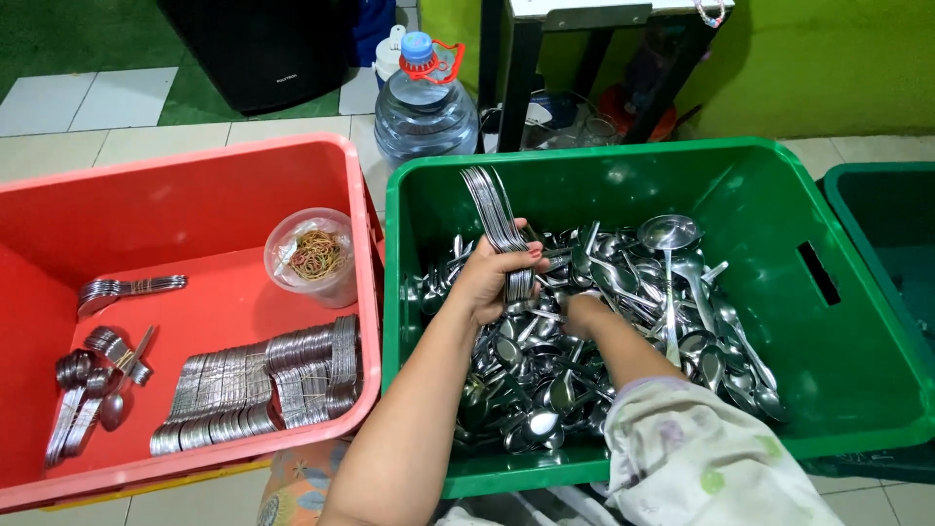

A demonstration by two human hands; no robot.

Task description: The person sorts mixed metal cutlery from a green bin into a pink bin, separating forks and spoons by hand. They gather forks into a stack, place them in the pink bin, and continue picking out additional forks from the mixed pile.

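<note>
Left hand [492, 278] grips a spoon bundle [497, 219] — handles pointing up-left — while right hand [584, 314] digs among loose spoons [672, 321], grip hidden.

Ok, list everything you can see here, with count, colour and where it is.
Green crate: one, centre-right.
Loose spoons: many, silver, piled inside it.
Red crate: one, left.
Bundled spoons: several rows, silver, on its floor.
Tub of rubber bands: one, clear, in red crate.
Water jug: one, clear with blue cap, behind the crates.
Left hand: grip closed on a spoon bunch.
Right hand: down in the pile, grip hidden.
</note>
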